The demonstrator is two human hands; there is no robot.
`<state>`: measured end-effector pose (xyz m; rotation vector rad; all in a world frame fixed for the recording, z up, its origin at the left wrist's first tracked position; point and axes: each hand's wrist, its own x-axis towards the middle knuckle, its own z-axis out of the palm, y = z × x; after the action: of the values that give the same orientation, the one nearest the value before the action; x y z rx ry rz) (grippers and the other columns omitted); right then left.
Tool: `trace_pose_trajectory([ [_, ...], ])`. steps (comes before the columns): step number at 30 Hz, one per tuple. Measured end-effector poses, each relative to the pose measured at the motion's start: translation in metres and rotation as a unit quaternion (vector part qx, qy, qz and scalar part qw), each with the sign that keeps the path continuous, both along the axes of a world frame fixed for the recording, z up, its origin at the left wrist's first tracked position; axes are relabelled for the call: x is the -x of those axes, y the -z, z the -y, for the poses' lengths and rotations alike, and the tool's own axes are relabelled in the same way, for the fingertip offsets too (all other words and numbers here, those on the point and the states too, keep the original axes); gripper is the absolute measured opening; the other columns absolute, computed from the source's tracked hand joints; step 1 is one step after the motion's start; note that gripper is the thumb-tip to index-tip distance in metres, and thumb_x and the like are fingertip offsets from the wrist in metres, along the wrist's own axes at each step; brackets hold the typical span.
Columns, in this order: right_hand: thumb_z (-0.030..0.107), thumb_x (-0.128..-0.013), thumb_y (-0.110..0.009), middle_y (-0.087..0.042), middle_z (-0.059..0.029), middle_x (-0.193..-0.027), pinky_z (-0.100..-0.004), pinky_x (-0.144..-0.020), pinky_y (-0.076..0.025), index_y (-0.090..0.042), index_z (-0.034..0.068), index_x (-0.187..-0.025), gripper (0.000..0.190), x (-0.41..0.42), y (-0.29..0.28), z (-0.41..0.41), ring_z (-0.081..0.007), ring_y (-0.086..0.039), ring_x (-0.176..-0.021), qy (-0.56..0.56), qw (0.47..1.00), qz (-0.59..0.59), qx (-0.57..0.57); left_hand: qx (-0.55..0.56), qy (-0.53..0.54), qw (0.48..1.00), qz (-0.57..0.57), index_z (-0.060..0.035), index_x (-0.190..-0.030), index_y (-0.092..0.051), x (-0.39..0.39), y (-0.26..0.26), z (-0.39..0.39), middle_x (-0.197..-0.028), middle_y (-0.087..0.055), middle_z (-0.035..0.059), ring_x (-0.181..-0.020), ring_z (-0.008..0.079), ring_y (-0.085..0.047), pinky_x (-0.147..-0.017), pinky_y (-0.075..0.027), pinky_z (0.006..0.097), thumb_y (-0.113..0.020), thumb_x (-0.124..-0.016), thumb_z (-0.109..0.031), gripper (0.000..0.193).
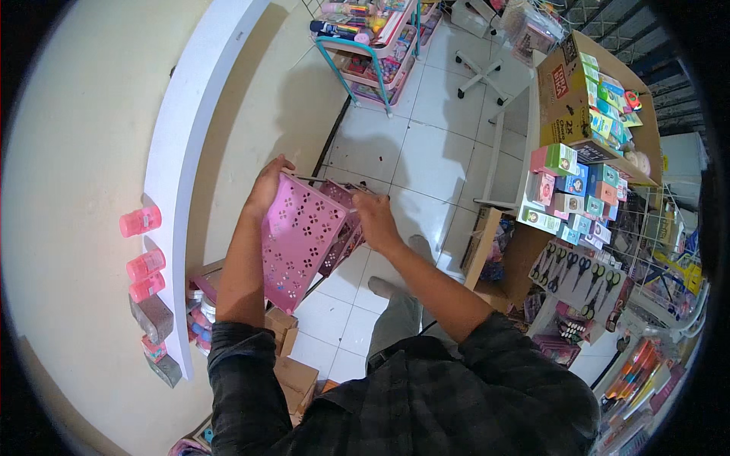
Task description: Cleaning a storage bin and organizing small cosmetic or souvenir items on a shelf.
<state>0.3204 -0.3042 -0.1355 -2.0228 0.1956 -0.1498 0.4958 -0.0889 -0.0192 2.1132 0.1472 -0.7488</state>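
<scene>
A pink rack point(302, 233) with flower-shaped cutouts and a thin metal frame is held tilted in front of my body. My left hand point(269, 183) grips its far left edge, with the fingers partly hidden behind the panel. On the other side, my right hand point(374, 218) is closed around the rack's upper right part, near the frame. A second perforated pink panel point(340, 251) shows below and to the right of the first. White floor tiles point(342, 308) lie beneath the rack.
On my left, a white wall shelf point(188, 142) carries pink containers point(141, 221) and small boxes. Cardboard boxes point(296, 382) stand near my feet. A stocked trolley point(370, 62) is ahead. To the right, a white table holds small product boxes point(576, 194), with scissors point(582, 271) on a card nearby.
</scene>
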Motion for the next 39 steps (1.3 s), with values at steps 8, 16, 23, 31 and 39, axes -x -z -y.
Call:
trace_pose_trajectory([
  [8, 0.018, -0.1, -0.063, -0.069, -0.0183, -0.127, -0.0399, -0.096, -0.053, -0.064, 0.012, -0.14, 0.041, -0.118, -0.003, -0.022, -0.0314, -0.068, -0.108, -0.188, 0.976, 0.011, -0.113, 0.058, 0.001, 0.995, 0.08, -0.0017, -0.113, -0.067, 0.035, 0.016, -0.021, -0.089, -0.069, 0.0031, -0.077, 0.01, -0.061, -0.072, -0.05, 0.0265, -0.066, -0.103, -0.016, 0.018],
  [16, 0.019, -0.097, -0.068, -0.077, -0.0135, -0.113, -0.0377, -0.094, -0.056, -0.073, 0.012, -0.127, 0.031, -0.153, -0.019, -0.044, -0.0291, -0.074, -0.103, -0.301, 0.932, -0.071, -0.191, -0.04, -0.008, 0.988, 0.15, -0.0041, -0.112, -0.065, 0.042, 0.015, -0.02, -0.08, -0.061, -0.0015, -0.069, 0.0062, -0.054, -0.061, -0.045, 0.0249, -0.063, -0.105, -0.014, 0.012],
  [23, 0.014, -0.097, -0.069, -0.077, -0.015, -0.114, -0.0342, -0.091, -0.056, -0.073, 0.007, -0.125, 0.03, -0.158, -0.019, -0.045, -0.023, -0.075, -0.1, -0.296, 0.927, -0.114, -0.199, -0.05, 0.032, 0.984, 0.167, -0.0039, -0.118, -0.065, 0.039, 0.018, -0.02, -0.092, -0.071, 0.0079, -0.084, 0.0146, -0.065, -0.076, -0.053, 0.0308, -0.068, -0.102, -0.015, 0.02],
  [31, 0.012, -0.094, -0.067, -0.075, -0.0169, -0.115, -0.0394, -0.094, -0.056, -0.07, 0.007, -0.13, 0.036, -0.108, -0.034, 0.007, -0.0329, -0.073, -0.104, -0.203, 0.905, -0.208, -0.31, 0.03, 0.025, 0.991, 0.125, -0.0038, -0.129, -0.066, 0.036, 0.026, -0.025, -0.1, -0.073, 0.007, -0.092, 0.0151, -0.067, -0.082, -0.053, 0.0302, -0.068, -0.101, -0.015, 0.029],
  [39, 0.012, -0.088, -0.071, -0.067, -0.0192, -0.13, -0.0418, -0.103, -0.051, -0.064, 0.005, -0.133, 0.046, -0.011, -0.037, 0.029, -0.035, -0.065, -0.12, -0.173, 0.962, -0.112, -0.18, -0.154, 0.065, 0.94, 0.297, -0.0023, -0.137, -0.062, 0.043, 0.003, -0.013, -0.127, -0.068, 0.0134, -0.11, 0.0225, -0.065, -0.098, -0.051, 0.0329, -0.069, -0.1, -0.019, 0.041],
])
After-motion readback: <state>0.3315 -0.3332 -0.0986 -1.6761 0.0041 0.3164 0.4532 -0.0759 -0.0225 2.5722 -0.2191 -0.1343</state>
